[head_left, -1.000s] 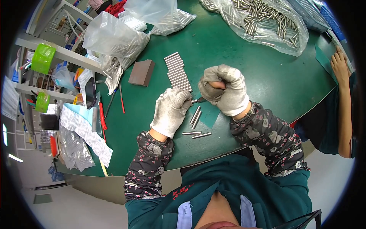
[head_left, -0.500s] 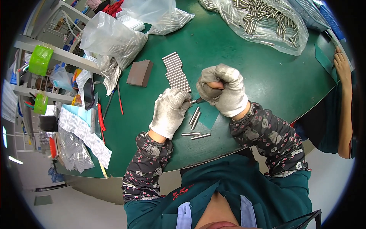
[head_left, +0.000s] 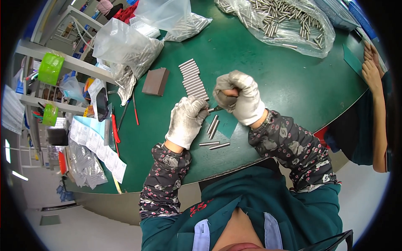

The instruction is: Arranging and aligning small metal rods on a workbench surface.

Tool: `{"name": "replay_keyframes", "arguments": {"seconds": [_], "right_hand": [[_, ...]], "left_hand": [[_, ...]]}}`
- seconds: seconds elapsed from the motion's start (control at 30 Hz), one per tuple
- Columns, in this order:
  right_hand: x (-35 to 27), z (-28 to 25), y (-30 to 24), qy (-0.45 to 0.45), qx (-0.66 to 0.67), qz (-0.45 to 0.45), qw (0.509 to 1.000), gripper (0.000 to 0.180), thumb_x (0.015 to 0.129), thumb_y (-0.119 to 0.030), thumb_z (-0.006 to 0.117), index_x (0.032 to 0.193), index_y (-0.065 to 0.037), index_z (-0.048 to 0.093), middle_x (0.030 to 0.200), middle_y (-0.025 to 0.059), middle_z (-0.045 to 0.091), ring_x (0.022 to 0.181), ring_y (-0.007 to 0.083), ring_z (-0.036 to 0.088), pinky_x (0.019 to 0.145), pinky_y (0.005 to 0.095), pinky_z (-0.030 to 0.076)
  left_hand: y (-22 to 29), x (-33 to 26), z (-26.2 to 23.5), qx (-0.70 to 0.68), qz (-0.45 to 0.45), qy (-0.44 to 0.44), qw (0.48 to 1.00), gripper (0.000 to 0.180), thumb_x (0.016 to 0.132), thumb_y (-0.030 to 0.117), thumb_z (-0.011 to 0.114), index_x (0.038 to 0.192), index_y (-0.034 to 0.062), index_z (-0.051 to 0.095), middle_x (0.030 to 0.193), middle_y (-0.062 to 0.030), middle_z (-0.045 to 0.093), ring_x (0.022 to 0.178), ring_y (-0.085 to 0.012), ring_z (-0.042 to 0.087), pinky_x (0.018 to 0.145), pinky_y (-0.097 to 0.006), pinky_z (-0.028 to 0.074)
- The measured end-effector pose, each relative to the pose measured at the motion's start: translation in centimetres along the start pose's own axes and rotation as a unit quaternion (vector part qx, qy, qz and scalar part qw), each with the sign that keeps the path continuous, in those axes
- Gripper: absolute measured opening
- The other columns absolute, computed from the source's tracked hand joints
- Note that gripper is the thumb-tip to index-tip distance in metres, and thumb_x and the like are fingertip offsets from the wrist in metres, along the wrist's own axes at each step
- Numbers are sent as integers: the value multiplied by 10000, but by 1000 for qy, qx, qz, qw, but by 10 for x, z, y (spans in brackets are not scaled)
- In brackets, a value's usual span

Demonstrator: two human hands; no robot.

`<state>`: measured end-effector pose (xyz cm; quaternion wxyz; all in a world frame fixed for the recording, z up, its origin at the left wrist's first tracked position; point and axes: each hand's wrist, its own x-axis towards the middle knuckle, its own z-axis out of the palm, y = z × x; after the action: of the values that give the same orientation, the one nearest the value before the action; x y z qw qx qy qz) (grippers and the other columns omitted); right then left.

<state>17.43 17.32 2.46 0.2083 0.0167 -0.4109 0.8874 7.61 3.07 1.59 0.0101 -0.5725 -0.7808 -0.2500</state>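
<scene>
A small dark tool (head_left: pixel 217 109) is gripped in the closed, gloved right hand (head_left: pixel 239 97), its tip pointed left at the gloved left hand (head_left: pixel 187 120), whose fingers are curled around what seems a metal rod, mostly hidden. Just below and between the hands, loose rods (head_left: pixel 213 133) are laid on the green counter (head_left: pixel 268 71). Beyond the left hand, a row of rods (head_left: pixel 193 78) runs away from the person, with a brown block (head_left: pixel 155 81) beside it and bags of rods (head_left: pixel 284 21) well apart.

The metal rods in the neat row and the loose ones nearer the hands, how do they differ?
The row of rods lies side by side, touching, well ordered; the loose rods lie scattered at differing angles. The row holds many rods, the loose group only four. The row lies beyond the hands, the loose ones below them. Both are slim, silver, on the green table.
</scene>
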Motion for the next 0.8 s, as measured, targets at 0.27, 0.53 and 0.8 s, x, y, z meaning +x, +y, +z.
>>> {"name": "replay_keyframes", "arguments": {"seconds": [0.27,0.53,0.8], "right_hand": [[-1,-4,-2,37,-38,5,999,476,857,-464,381,524,-142,275,453,-33,232,418,95,217,394,247,168],[-1,-9,1,-13,-5,10,1000,421,883,-416,409,627,-85,449,472,-30,314,407,64,264,403,222,222],[-1,-8,1,-8,-25,9,1000,430,881,-427,402,600,-102,405,473,-38,301,415,62,261,403,222,217]], "left_hand": [[2,0,-3,-26,12,28,999,151,659,70,674,791,88,601,757,-51,589,742,-259,554,653,-362,449],[1,2,-8,-54,-22,73,996,166,642,3,674,780,37,589,748,-80,572,732,-256,560,654,-341,449],[0,4,-6,69,-17,52,996,197,641,19,690,812,56,599,767,-79,572,743,-267,562,653,-356,453]]}}
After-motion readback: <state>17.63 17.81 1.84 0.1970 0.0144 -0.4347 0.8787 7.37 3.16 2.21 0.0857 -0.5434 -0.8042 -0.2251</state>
